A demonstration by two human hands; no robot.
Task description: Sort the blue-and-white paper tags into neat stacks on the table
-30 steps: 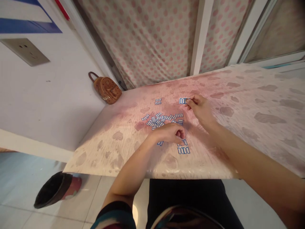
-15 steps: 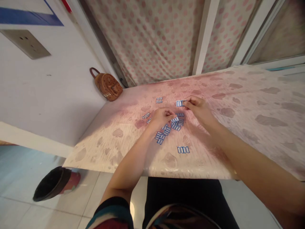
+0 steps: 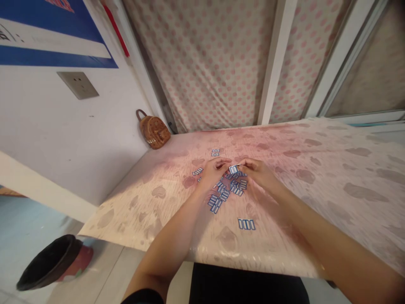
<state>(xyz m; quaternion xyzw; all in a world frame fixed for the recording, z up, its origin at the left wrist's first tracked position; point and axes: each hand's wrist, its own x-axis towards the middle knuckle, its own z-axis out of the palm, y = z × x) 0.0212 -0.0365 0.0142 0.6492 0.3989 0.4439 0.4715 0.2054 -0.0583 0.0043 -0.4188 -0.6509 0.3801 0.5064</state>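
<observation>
My right hand [image 3: 255, 171] pinches a small flat blue-and-white striped piece [image 3: 233, 169] between thumb and fingers, above the table. Close on its left is my left hand [image 3: 215, 172], its fingers curled together near the piece's left edge; whether it holds anything is too small to make out. Beneath and between the hands lies a loose pile of similar striped pieces [image 3: 218, 203], with more [image 3: 238, 186] to the right. Two short rows of pieces [image 3: 215, 152] lie beyond my left hand. One row [image 3: 246, 224] lies nearer to me, and another piece [image 3: 198, 171] lies left of my left hand.
A patterned cloth covers the table [image 3: 133, 211]. A small brown backpack-shaped bag [image 3: 154, 131] leans at the wall by the far left corner. On the floor at left stands a dark-rimmed bin [image 3: 71, 264]. A dotted curtain [image 3: 215, 63] hangs behind the table.
My right hand has moved left and nearer to me, bringing its striped piece beside my left hand. The view has tilted up, so the table sits lower in it.
</observation>
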